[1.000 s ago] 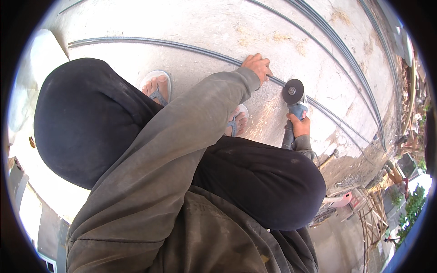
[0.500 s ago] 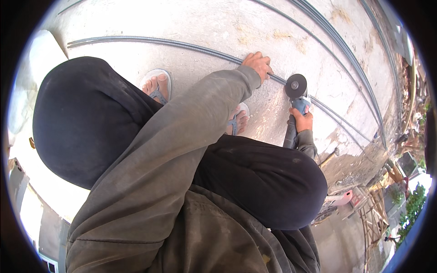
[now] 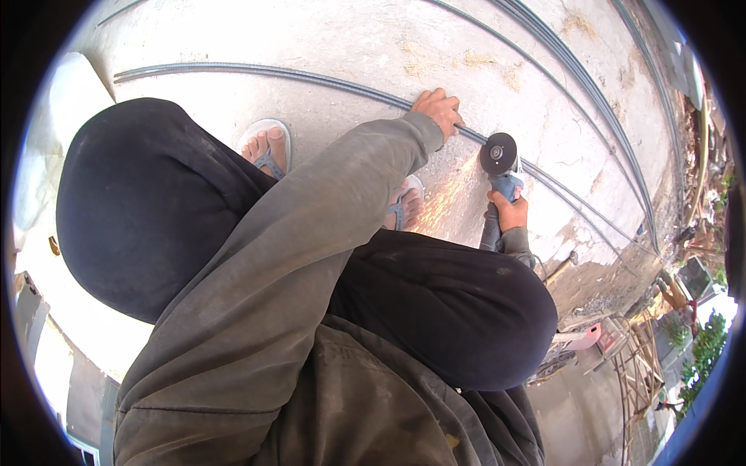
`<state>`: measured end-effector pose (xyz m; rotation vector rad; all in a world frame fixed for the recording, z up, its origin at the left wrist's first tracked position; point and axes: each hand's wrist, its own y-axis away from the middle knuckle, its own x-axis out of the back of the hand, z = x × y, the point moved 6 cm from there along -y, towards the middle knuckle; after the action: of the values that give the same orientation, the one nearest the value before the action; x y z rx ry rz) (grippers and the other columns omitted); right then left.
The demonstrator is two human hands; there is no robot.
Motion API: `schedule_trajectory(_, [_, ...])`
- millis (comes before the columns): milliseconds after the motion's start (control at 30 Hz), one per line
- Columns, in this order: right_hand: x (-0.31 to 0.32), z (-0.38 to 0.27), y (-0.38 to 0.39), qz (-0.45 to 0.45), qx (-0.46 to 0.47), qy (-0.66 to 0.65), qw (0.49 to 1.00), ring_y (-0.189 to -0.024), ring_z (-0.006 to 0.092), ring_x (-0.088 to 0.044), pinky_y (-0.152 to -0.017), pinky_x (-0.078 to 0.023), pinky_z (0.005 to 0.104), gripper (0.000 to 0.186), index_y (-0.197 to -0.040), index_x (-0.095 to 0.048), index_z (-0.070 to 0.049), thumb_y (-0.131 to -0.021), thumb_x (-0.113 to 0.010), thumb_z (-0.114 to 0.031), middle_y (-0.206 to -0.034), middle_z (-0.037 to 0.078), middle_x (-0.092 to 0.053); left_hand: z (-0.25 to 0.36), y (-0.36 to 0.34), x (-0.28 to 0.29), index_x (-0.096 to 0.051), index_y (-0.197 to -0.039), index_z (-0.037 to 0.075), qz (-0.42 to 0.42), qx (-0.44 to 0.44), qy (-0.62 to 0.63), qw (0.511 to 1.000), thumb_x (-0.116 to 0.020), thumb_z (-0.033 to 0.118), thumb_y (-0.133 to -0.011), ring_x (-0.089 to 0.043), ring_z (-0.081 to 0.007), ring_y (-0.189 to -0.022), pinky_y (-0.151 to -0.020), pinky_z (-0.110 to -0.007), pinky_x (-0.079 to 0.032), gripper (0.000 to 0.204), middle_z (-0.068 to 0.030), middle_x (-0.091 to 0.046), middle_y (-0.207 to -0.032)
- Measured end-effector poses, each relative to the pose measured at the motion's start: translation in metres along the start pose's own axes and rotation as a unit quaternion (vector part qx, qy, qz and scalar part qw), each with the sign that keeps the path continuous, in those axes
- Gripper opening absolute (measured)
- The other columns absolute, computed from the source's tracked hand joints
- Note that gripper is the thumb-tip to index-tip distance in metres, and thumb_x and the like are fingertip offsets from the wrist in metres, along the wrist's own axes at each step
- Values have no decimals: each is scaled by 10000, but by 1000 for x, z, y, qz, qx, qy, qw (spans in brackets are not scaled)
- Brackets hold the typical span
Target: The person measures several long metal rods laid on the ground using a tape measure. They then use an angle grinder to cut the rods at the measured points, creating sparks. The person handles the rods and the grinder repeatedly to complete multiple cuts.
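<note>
Hands [image 3: 440, 110] on rod [image 3: 256, 71], grinder [image 3: 500, 167]

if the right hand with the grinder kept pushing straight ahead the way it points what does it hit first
Most likely the steel rod lying on the concrete floor. The right hand holds the angle grinder pointing up the picture, its disc at or on the rod, beside the left hand that presses on it. Depth is unclear.

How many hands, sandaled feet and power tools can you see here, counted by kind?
Hands: 2, the left hand pressing on the steel rod, the right hand gripping the angle grinder.
Sandaled feet: 2, the left foot and the right foot.
Angle grinders: 1.
Total: 5.
</note>
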<state>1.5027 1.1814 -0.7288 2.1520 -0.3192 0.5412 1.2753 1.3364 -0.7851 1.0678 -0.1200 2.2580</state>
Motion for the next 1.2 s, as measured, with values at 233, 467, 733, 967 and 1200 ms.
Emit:
schedule_trajectory(233, [2, -2, -5, 5, 0, 13, 1000, -601, 171, -628, -546, -512, 329, 304, -930, -688, 74, -753, -766, -161, -774, 100, -673, 0, 0, -1, -796, -1052, 276, 14, -5, -6, 1000, -778, 301, -827, -509, -192, -1097, -996, -365, -394, 226, 56, -633, -1083])
schedule_trajectory(467, [4, -2, -14, 8, 11, 24, 1000, -596, 175, -633, -558, -514, 336, 345, -930, -689, 78, -745, -776, -200, -767, 100, -679, -1, 0, -1, -797, -1045, 279, 12, -7, -4, 1000, -778, 306, -824, -507, -194, -1094, -979, -364, -398, 224, 53, -632, -1082])
schedule_trajectory(733, [5, 12, -7, 7, 14, 37, 999, -629, 188, -654, -597, -525, 339, 359, -956, -709, 68, -741, -779, -212, -800, 118, -707, 0, 0, 1, -798, -1037, 273, 17, -12, 2, 1000, -769, 309, -833, -507, -201, -1098, -987, -374, -395, 210, 53, -631, -1073])
schedule_trajectory(967, [7, 16, -13, 13, 36, 49, 998, -687, 203, -671, -649, -531, 343, 370, -952, -709, 73, -728, -771, -214, -831, 121, -719, 1, 0, 1, -800, -1030, 271, 12, -10, -2, 1000, -779, 306, -822, -508, -205, -1096, -980, -376, -397, 212, 49, -635, -1081])
schedule_trajectory(1200, [15, 4, -34, 22, 18, 73, 997, -736, 215, -679, -702, -531, 350, 435, -968, -713, 83, -718, -778, -267, -838, 138, -724, 0, -2, 1, -800, -1035, 270, 17, -12, 9, 1000, -779, 300, -822, -509, -203, -1094, -973, -369, -398, 216, 50, -635, -1087])
